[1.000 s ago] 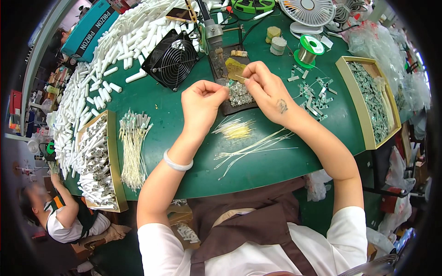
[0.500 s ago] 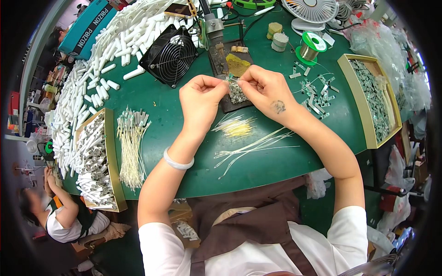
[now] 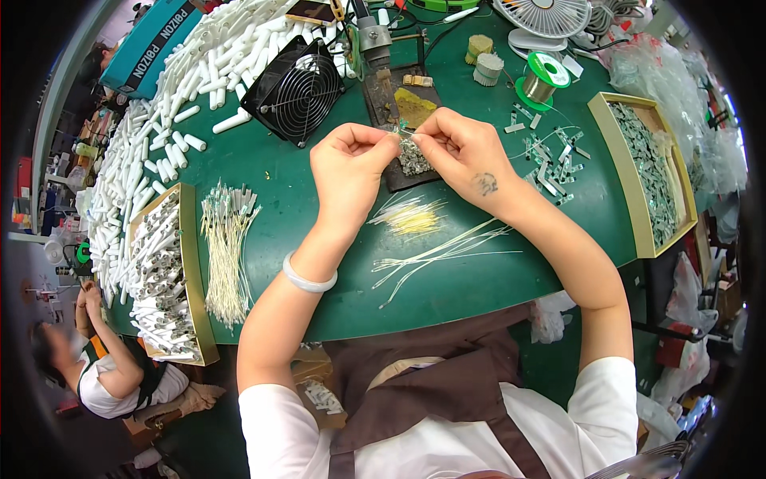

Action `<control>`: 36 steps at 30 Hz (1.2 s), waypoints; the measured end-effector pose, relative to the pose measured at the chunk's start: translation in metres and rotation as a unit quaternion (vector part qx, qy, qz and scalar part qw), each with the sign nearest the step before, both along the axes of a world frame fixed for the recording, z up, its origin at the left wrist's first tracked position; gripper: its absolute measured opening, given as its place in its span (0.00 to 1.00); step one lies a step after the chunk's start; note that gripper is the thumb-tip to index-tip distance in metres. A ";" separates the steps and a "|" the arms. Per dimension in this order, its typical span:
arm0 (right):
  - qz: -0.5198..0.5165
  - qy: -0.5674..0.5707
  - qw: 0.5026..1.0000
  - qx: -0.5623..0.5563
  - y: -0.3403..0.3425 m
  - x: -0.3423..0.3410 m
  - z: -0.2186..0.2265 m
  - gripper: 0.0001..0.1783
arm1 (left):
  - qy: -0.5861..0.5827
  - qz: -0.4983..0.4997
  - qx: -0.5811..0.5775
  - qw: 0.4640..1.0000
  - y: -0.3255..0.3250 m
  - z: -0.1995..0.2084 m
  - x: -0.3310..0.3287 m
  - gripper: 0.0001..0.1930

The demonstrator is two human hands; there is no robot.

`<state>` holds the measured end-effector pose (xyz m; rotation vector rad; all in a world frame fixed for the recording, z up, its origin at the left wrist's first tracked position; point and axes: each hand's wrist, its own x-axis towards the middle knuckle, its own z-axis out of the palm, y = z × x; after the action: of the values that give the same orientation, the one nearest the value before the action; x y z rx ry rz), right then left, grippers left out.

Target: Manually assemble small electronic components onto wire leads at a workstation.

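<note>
Fingers of the left hand (image 3: 351, 158) pinch a tiny green-ended piece (image 3: 402, 124); those of the right hand (image 3: 469, 160) close on what seems a thin wire (image 3: 408, 131), partly hidden. The piece sits at 5 o'clock from the grey metal soldering iron (image 3: 374, 40), above the green tabletop (image 3: 463, 283). Step in hand, apparently: aligning both; the next move calls for steadiness near the tip.

Left hand (image 3: 351, 160) and right hand (image 3: 464, 156) pinch at a tiny workpiece (image 3: 403, 128), detail too small to read, near the soldering iron (image 3: 385, 90) tip, by a heap of silvery bits (image 3: 413, 164). Loose white and yellow wires (image 3: 411, 217) on the green table (image 3: 447, 294), body side. Black axial fan (image 3: 299, 97) and white tubes (image 3: 211, 76) left; solder spool (image 3: 540, 80) and open box (image 3: 621, 185) of circuit boards (image 3: 648, 172) right.
</note>
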<state>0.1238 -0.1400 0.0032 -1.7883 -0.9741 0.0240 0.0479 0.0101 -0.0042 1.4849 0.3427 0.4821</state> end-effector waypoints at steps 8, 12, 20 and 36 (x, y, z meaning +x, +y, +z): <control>0.002 -0.001 1.000 0.005 0.001 0.000 -0.001 0.07 | -0.003 0.001 0.002 1.000 0.001 -0.001 0.000 0.04; 0.003 0.025 1.000 0.004 -0.002 0.001 -0.002 0.07 | -0.004 0.004 -0.009 1.000 0.002 -0.001 -0.001 0.04; 0.008 0.027 0.999 -0.020 -0.004 0.000 0.000 0.07 | 0.005 0.012 -0.006 1.000 0.004 -0.004 -0.003 0.04; 0.304 -0.001 0.897 -0.322 -0.028 -0.032 0.011 0.08 | 0.168 -0.167 0.028 0.971 0.021 0.026 -0.039 0.07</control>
<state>0.0917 -0.1681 0.0140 -1.9719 -1.6253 0.8223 0.0093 0.0309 0.0215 1.6429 0.3363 -0.0318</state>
